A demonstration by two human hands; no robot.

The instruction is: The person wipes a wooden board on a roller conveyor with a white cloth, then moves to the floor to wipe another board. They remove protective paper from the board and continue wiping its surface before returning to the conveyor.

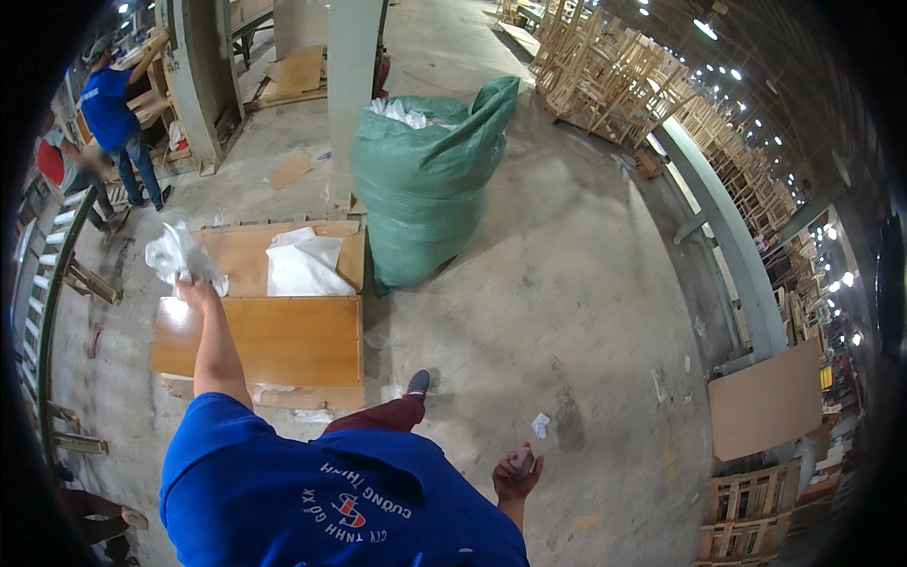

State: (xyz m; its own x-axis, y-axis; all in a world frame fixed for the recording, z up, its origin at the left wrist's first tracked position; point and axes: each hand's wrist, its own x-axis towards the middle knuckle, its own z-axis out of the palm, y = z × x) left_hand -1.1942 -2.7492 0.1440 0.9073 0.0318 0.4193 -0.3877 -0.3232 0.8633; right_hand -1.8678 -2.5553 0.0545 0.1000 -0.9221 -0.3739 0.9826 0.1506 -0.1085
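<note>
My left hand (197,292) is closed on a crumpled white wrapping sheet (177,251), holding it over the left end of a stack of boards. Just below that hand lies a glossy brown wooden panel (265,338). Behind it, cardboard (236,248) shows with a second white sheet (307,265) spread on top. Out to the right, away from the stack, my right hand (513,484) hangs low with its fingers curled round a small brownish block (521,460). What the block is made of is hard to make out.
A big green sack (425,194) stuffed with white material stands beyond the panel, beside a pillar (354,85). At the left is a green-framed roller conveyor (59,255). Two people work at the far left, one in a blue shirt (106,106). Pallets (751,510) and wooden frames (605,71) line the right.
</note>
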